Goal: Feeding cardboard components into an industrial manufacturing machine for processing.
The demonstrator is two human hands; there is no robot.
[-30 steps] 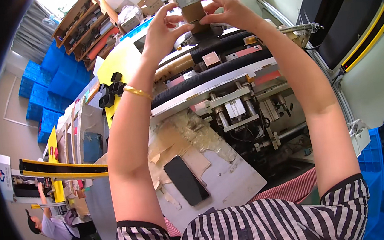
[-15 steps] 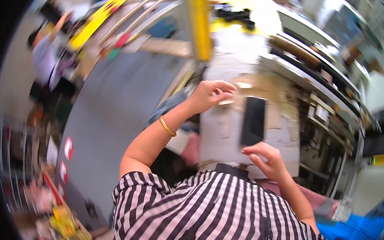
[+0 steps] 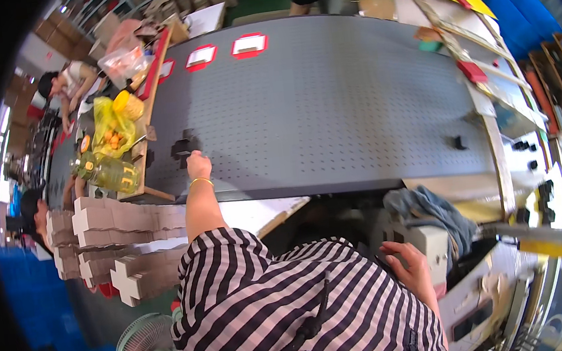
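Observation:
A black flat piece with a cross-like outline (image 3: 184, 148) lies near the left end of the grey perforated table (image 3: 327, 96). My left hand (image 3: 199, 164) is at its near edge, arm stretched out, with a gold bangle on the wrist. The fingers are curled together; what is between them, if anything, is hidden. Beside my body at the lower right, my right hand (image 3: 409, 266) hangs with its fingers stretched and apart, holding nothing that shows. A dark flat rectangular piece (image 3: 473, 320) lies on the workbench past that hand.
Stacked cross-shaped cardboard blanks (image 3: 123, 221) stand at the left, above a green fan (image 3: 145, 347). An oil bottle (image 3: 108, 172) and yellow bag (image 3: 114, 127) sit beyond a wooden edge. Co-workers (image 3: 73, 87) are at the far left. A small black block (image 3: 460, 143) lies right.
My view and body have swung from the workbench to the grey table. My left hand has gone from above the bench to the black piece; my right hand has come away from the dark rectangle.

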